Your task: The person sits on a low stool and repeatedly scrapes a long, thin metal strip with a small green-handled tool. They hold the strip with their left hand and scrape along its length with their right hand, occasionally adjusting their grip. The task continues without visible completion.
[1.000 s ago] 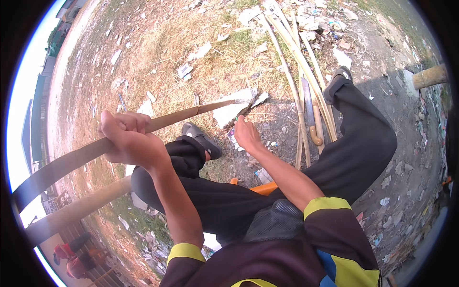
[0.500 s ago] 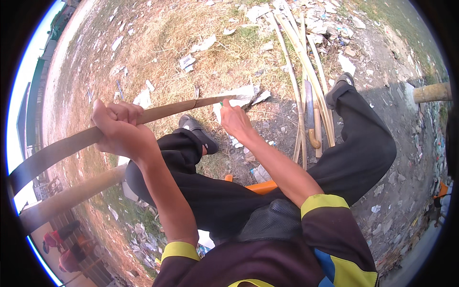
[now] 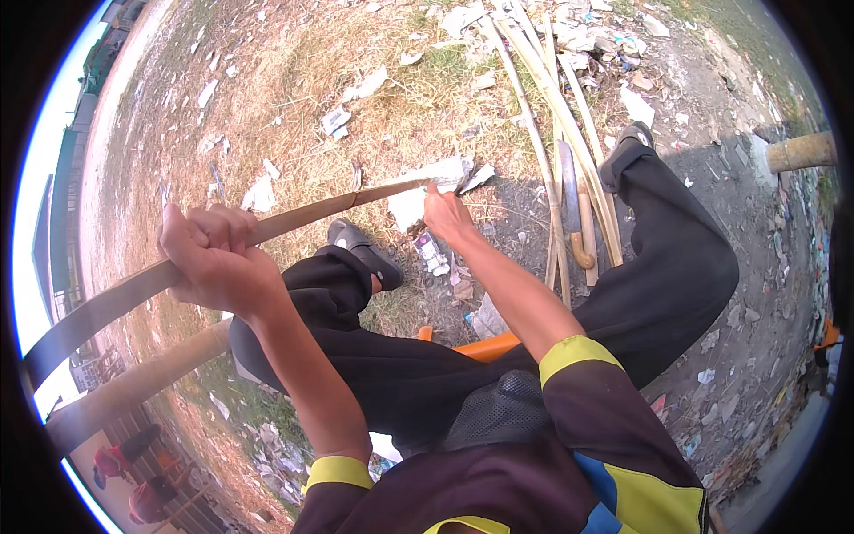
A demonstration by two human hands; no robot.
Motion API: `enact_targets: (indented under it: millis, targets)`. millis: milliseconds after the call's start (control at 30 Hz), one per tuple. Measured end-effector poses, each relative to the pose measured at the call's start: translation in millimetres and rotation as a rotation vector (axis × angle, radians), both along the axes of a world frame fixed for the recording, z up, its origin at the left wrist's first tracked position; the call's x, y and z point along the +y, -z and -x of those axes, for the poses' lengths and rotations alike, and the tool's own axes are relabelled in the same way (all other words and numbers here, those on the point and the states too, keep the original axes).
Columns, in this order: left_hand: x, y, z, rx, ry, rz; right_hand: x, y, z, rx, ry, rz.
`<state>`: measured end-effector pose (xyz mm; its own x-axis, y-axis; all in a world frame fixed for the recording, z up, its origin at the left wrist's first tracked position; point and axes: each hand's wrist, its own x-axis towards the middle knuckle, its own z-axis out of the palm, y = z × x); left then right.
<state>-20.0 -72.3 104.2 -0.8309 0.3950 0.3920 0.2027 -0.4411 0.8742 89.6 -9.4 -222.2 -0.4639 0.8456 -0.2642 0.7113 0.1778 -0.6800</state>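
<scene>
A long, flat, curved strip of bamboo [image 3: 311,214] runs across in front of me, from the left rim to a narrow end near the middle. My left hand [image 3: 213,249] is wrapped round it in a fist, above my left knee. At the narrow end, my right hand [image 3: 449,216] is closed with its knuckles up. A tiny bit of green shows at its fingers. Whether that hand grips the strip's tip or a small tool is hidden by the fingers.
Several pale split strips [image 3: 578,125] lie on the ground by my right foot. Among them is a machete [image 3: 570,187] with a wooden handle. A bamboo pole [image 3: 142,374] stands at left, another [image 3: 802,151] at right. Under me is an orange seat [image 3: 487,347]. Litter covers the ground.
My right hand has shifted slightly right along the strip's narrow end. My left hand sits slightly lower and further left, still gripping the strip. The whole view has moved a little.
</scene>
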Motion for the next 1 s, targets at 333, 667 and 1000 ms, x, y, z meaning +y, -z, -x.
enact_targets:
  millis: [333, 667, 1000]
  targets:
    - [-5.4, -0.6, -3.0, 0.004, 0.069, 0.012, -20.1, 60.5, -17.4, -0.181, 0.066, 0.153]
    - [-33.8, 7.9, 25.0, 0.136, 0.843, -0.141, -48.8, -95.6, -21.2, 0.451, 0.141, 0.266]
    - [-24.9, 9.8, 11.5, 0.103, 0.679, -0.140, -70.2, -95.2, 5.4, 0.207, 0.265, 0.128]
